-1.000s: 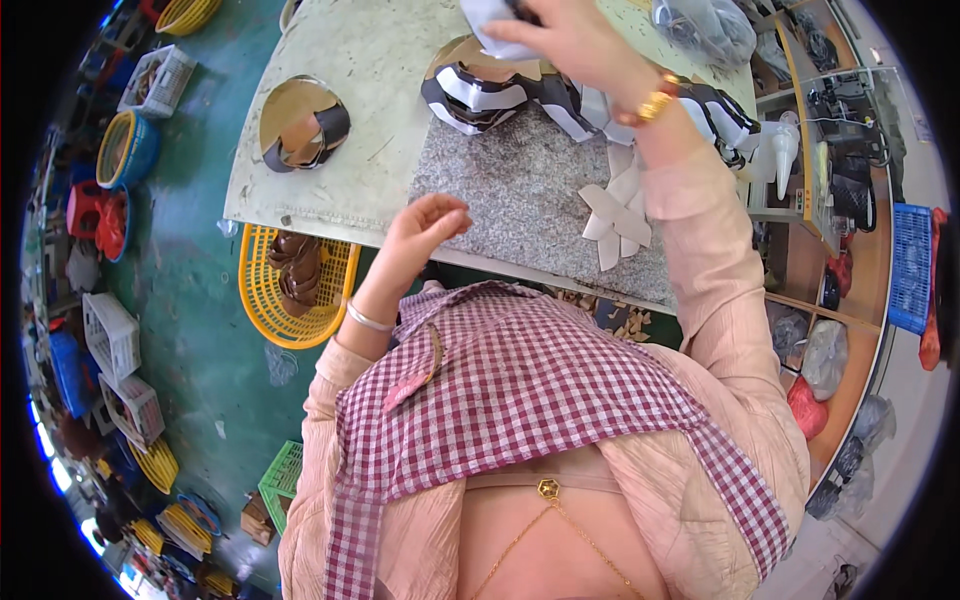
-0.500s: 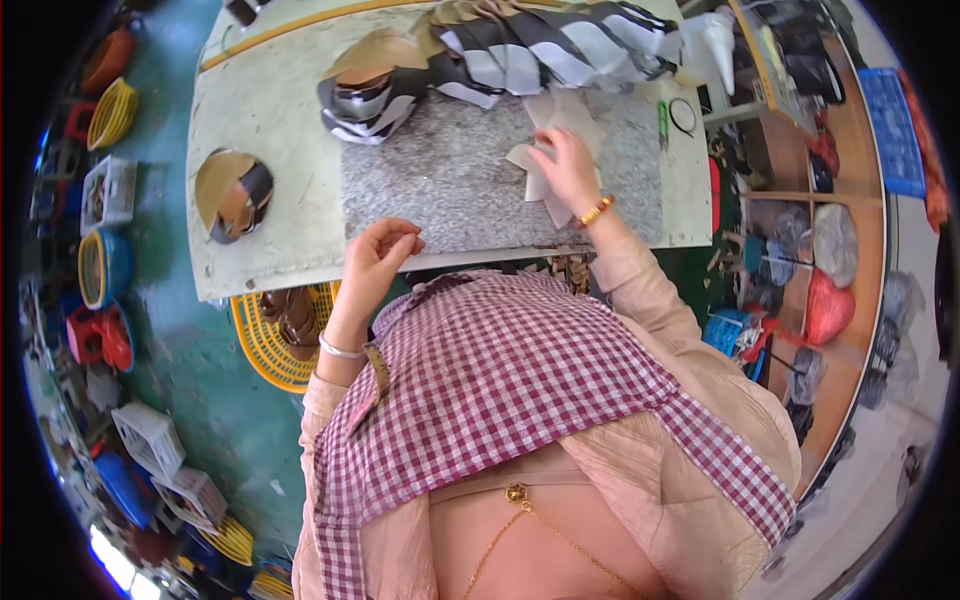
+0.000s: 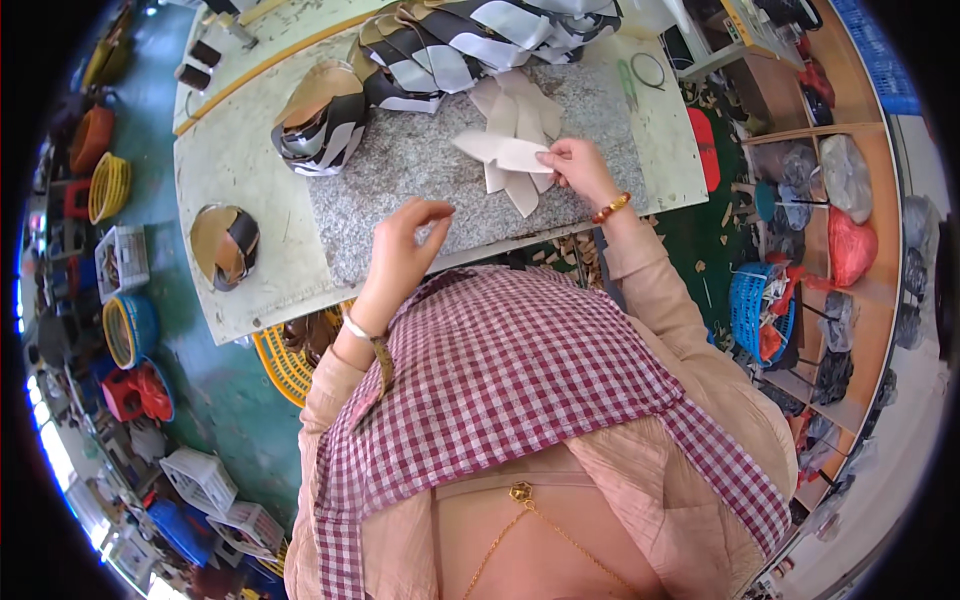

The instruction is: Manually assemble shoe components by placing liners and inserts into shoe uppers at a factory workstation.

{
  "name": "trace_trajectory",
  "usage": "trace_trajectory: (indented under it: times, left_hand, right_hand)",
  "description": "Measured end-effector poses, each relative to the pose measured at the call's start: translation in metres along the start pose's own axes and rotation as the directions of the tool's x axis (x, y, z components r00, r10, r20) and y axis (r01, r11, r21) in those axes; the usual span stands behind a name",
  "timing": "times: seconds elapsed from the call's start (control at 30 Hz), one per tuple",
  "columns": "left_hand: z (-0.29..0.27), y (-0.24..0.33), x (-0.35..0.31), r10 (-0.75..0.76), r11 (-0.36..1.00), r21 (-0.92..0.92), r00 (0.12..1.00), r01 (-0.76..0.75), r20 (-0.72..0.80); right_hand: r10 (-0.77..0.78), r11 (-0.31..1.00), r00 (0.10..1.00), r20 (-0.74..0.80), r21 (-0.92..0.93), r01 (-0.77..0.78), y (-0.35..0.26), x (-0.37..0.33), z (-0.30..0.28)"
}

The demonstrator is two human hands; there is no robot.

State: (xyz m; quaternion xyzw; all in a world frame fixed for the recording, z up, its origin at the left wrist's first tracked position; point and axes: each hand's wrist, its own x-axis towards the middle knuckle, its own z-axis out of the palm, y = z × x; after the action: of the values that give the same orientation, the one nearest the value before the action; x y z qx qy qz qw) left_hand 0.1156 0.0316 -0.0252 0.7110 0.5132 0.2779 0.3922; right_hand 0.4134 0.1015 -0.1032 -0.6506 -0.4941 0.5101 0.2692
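My right hand (image 3: 582, 166) pinches one end of a pale, curved cut strip (image 3: 500, 151) that looks like thin lining material. The strip points left, raised over a loose fan of similar cream pieces (image 3: 522, 112) on the speckled grey mat (image 3: 400, 200). My left hand (image 3: 410, 238) is above the mat's front edge, its fingers bent, thumb apart and nothing between them. Behind the cream pieces lies an overlapping row of black, white and tan shoe uppers (image 3: 440, 60). A nested bundle of uppers (image 3: 320, 125) stands left of the mat's middle.
One more upper piece (image 3: 225, 247) sits at the table's left. Green snips (image 3: 628, 84) and a dark ring (image 3: 648, 71) lie at the mat's right. A yellow basket (image 3: 283, 365) is under the front edge. Shelves (image 3: 800, 135) with bags and a blue basket (image 3: 762, 315) stand right.
My right hand has lifted a pale strip off the pieces and holds it toward the left. My left hand has moved up and over the mat, its fingers opening. The view has shifted.
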Motion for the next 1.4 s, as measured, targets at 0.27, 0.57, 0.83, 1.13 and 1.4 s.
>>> trace_trajectory:
  times: [0.27,0.57,0.83,1.13,1.4]
  left_hand:
    - [0.011,0.026,0.029,0.568,0.797,0.374,0.8,-0.475,-0.195]
    - [0.0,0.014,0.022,0.504,0.849,0.328,0.82,-0.413,-0.271]
    - [-0.002,0.008,0.025,0.417,0.908,0.182,0.847,-0.377,-0.33]
    - [-0.008,0.027,0.012,-0.14,0.898,-0.436,0.978,0.06,-0.153]
    - [-0.012,0.022,0.008,-0.164,0.946,-0.303,0.978,0.119,-0.125]
  right_hand:
    - [-0.067,0.853,0.906,0.418,0.495,-0.165,-0.077,-0.051,0.043]
    - [-0.149,0.763,0.865,0.478,0.612,-0.207,-0.105,-0.075,0.052]
    - [-0.225,0.776,0.862,0.454,0.618,-0.122,-0.108,-0.073,0.053]
    - [-0.326,0.858,0.91,0.256,0.484,0.171,-0.115,-0.08,0.07]
    - [-0.391,0.879,0.897,0.206,0.373,0.298,-0.113,-0.083,0.076]
